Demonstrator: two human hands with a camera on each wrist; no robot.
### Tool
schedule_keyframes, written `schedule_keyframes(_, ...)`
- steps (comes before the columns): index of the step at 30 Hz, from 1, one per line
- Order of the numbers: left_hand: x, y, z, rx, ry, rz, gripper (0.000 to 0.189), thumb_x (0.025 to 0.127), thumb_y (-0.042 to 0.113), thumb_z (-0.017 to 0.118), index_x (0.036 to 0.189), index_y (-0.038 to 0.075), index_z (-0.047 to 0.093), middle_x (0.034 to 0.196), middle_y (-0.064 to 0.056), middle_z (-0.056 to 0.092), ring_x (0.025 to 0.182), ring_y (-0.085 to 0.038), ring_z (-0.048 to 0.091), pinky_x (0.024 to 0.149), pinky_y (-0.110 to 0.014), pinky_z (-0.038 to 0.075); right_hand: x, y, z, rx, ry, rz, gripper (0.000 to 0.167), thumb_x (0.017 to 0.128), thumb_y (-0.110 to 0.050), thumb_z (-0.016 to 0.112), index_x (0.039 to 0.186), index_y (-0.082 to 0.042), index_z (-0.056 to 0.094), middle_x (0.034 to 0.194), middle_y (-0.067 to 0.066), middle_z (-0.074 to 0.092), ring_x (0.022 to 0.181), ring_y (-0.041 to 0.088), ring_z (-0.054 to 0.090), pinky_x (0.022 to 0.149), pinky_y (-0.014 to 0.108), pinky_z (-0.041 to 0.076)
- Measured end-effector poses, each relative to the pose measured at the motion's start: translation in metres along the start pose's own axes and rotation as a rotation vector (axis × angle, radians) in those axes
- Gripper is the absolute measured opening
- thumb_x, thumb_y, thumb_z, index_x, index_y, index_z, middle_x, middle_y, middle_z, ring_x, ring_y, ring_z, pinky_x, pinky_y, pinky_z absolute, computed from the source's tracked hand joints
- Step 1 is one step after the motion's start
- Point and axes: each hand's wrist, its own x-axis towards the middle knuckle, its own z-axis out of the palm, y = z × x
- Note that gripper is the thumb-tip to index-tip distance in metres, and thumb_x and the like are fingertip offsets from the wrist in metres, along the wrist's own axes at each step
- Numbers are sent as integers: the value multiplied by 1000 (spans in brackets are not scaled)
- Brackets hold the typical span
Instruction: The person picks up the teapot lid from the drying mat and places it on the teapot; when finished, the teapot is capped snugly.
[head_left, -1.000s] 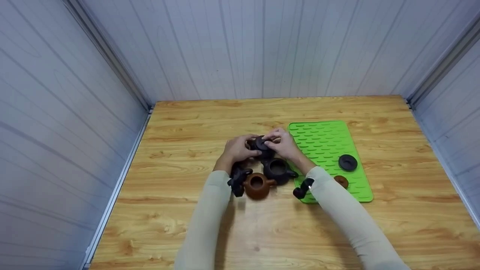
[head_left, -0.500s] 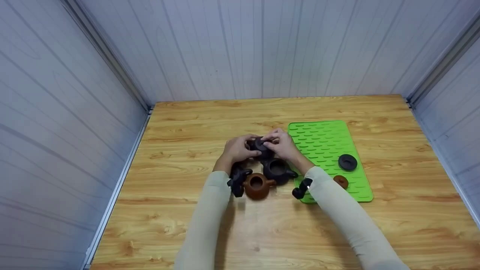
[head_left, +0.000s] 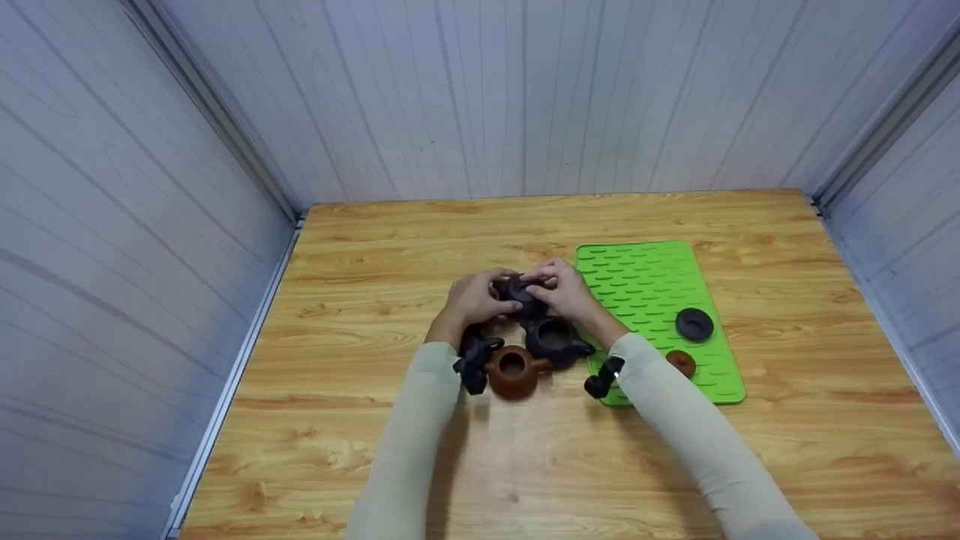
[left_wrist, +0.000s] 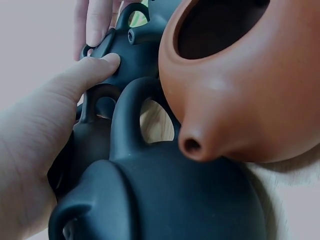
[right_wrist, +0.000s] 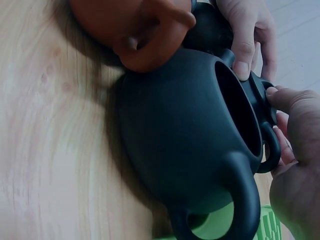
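Note:
At the far side of the teapot group, my left hand (head_left: 475,298) grips a small dark teapot (head_left: 532,307), its thumb pressed on the body. My right hand (head_left: 568,295) pinches the knob of that pot's dark lid (head_left: 517,288), which sits over its mouth. The right wrist view has the right thumb at the knob of this lid (right_wrist: 260,95). Just nearer stands a lidless dark teapot (head_left: 559,358), its mouth open upward. Beside it is a lidless brown teapot (head_left: 514,385). Under my left wrist, a lidded dark teapot (left_wrist: 195,195) fills the left wrist view's foreground.
A green ridged mat (head_left: 630,277) lies to the right, partly under my right forearm. On it rest a dark round lid (head_left: 694,325) and a brown lid (head_left: 680,362). Another dark teapot (left_wrist: 90,145) stands close beside my left hand. Pale walls enclose the wooden table (head_left: 360,262).
The dark lid under my right fingers has shifted slightly left and lower onto the pot. Both hands stay almost in the same place.

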Motion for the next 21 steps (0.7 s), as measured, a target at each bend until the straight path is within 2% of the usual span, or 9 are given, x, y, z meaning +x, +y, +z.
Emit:
schedule_keyframes(4, 0, 1, -1, -7, -6, 2, 61, 102, 45, 84, 158, 33, 65, 126, -9, 82, 110, -32, 75, 112, -52, 53, 0, 1, 2, 8, 16, -5, 24, 103, -4, 79, 126, 2, 83, 134, 23, 66, 114, 32, 70, 100, 30, 55)
schedule_keyframes(9, 0, 2, -2, -11, -22, 4, 62, 102, 44, 84, 159, 32, 64, 133, -9, 80, 113, -32, 75, 117, -53, 52, 0, 0, 2, 11, 22, -8, 23, 103, -2, 80, 125, 2, 83, 132, 23, 67, 117, 32, 67, 103, 34, 54)
schedule_keyframes(16, -1, 6, -5, 22, -33, 18, 62, 103, 44, 83, 160, 30, 63, 154, -8, 74, 143, -36, 68, 131, -59, 41, 0, 0, -1, -11, 2, -40, 25, 102, -2, 80, 127, 4, 82, 130, 27, 68, 119, 39, 69, 105, 44, 58)
schedule_keyframes(21, -2, 6, -6, 33, -40, 24, 68, 103, 44, 82, 165, 28, 59, 157, -8, 72, 149, -38, 64, 132, -62, 38, -2, 0, -4, 10, -5, -33, 30, 102, -3, 81, 131, 3, 81, 134, 28, 68, 121, 40, 70, 108, 46, 59)
